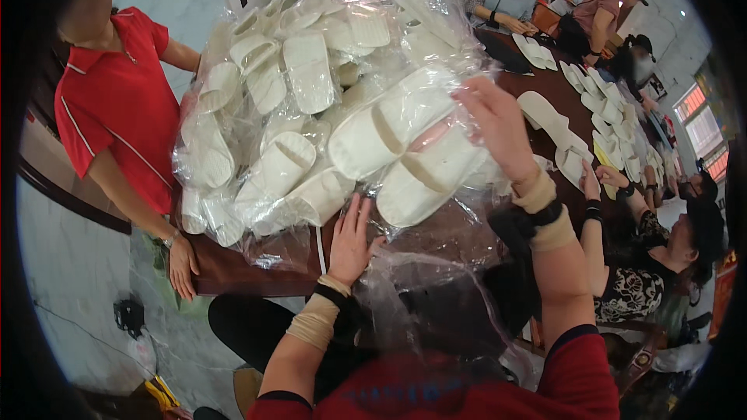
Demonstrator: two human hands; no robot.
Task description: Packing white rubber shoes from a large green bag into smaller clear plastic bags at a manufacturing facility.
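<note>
Hands apart over a crowded surface (226,271), a worker's left hand (352,239) spreads its fingers at the pile's near edge while the right hand (498,124) meets the right end of a white slipper pair (364,142) in clear plastic (416,113); whether it grips or merely touches cannot be told. The pair lies on the near right of a heap of bagged slippers (307,70). Slick film on film could send the heap sliding if nudged; a hard tug might tear the plastic.
</note>
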